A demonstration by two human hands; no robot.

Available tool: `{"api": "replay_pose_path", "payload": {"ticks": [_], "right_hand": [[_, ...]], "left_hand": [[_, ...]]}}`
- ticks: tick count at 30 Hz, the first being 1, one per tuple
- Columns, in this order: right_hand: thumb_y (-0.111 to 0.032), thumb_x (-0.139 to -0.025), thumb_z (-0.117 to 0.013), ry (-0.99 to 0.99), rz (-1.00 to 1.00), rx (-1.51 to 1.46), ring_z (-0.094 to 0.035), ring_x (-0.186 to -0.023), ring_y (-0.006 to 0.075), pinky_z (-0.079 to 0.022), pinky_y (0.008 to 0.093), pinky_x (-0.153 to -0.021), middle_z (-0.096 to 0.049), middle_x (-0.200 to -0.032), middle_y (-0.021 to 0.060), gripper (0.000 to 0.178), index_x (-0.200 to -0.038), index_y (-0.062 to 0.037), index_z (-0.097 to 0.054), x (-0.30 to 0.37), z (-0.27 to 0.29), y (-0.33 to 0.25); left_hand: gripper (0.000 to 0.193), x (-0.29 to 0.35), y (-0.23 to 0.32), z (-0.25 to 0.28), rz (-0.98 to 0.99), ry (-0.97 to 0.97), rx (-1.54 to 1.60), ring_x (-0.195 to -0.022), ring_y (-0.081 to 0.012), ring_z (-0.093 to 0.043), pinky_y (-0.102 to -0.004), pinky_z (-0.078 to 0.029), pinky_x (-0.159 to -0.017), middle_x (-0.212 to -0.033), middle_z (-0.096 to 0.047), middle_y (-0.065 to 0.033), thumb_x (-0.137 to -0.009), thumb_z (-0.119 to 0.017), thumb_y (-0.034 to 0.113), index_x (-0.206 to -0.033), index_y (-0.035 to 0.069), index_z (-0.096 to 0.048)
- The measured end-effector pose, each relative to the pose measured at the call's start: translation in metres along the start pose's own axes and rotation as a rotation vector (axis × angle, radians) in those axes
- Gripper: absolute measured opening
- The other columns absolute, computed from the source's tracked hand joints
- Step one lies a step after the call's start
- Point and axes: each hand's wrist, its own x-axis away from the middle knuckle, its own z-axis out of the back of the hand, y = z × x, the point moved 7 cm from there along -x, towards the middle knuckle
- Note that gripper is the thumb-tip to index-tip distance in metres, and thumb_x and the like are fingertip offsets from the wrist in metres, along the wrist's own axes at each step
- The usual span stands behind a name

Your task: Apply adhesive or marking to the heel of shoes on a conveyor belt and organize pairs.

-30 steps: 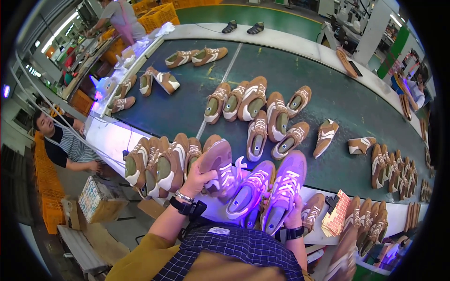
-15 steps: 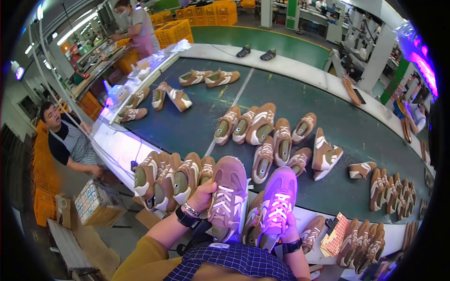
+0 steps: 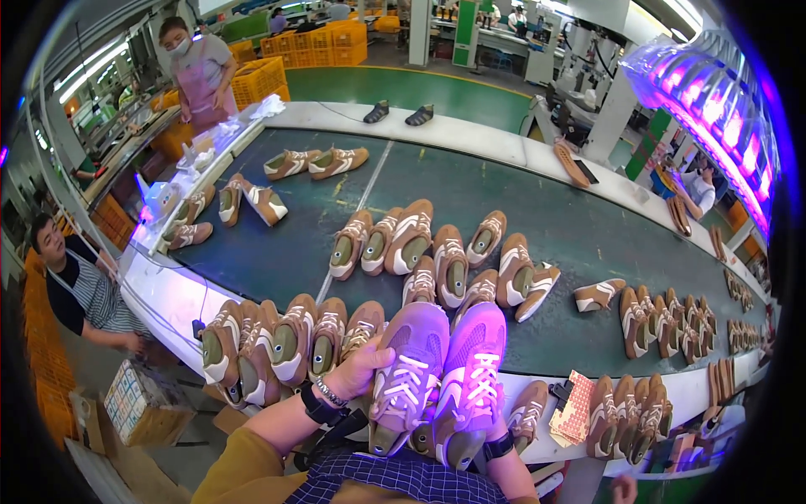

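Observation:
My left hand (image 3: 366, 370) is closed around the side of a brown sneaker (image 3: 410, 357) with white laces and a pale side stripe. In my right hand (image 3: 497, 412) is a matching sneaker (image 3: 475, 361), washed strongly in purple light. Both shoes are held side by side in front of my apron (image 3: 395, 480), toes pointing away and nearly touching. Most of my right fingers are hidden behind the shoe. A row of similar sneakers (image 3: 294, 336) stands on the white ledge beside my left hand, and another sneaker (image 3: 529, 410) lies right of my right hand.
Several sneakers (image 3: 413, 235) stand on the dark green conveyor belt (image 3: 504, 189). A glowing purple lamp (image 3: 714, 101) hangs at upper right. Patterned cards (image 3: 573, 412) lie on the near ledge. One person (image 3: 84, 286) sits at left; another (image 3: 201, 76) stands beyond. A carton (image 3: 143, 403) is at lower left.
The two held sneakers have come together, and purple light now covers both. My view has turned right, bringing more of the lamp in. The standing person has turned toward the belt.

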Motion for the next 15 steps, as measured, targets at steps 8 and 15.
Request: {"api": "replay_pose_path", "payload": {"ticks": [8,15], "right_hand": [[-0.055,-0.082,-0.056,0.301,0.176,0.412,-0.054,-0.11,0.0303,-0.046,0.0432,-0.094,-0.052,-0.123,0.0162,0.076,-0.133,-0.0023,-0.036,0.024,0.004,-0.014],[-0.054,-0.083,-0.055,0.331,0.145,0.383,-0.054,-0.11,0.0294,-0.046,0.0442,-0.093,-0.052,-0.122,0.0162,0.073,-0.131,-0.0029,-0.038,0.026,0.0,-0.013]], "left_hand": [[0.063,-0.007,-0.018,-0.01,-0.001,0.036,-0.051,-0.109,-0.0201,-0.054,-0.0342,-0.043,-0.095,-0.122,-0.053,-0.0115,-0.084,-0.064,0.033,-0.131,-0.001,-0.039],[0.052,-0.008,-0.035,0.003,0.033,0.069,0.081,-0.106,-0.0204,-0.056,-0.0349,-0.045,-0.093,-0.118,-0.055,-0.0106,-0.088,-0.059,0.023,-0.13,0.0,-0.039]]}}
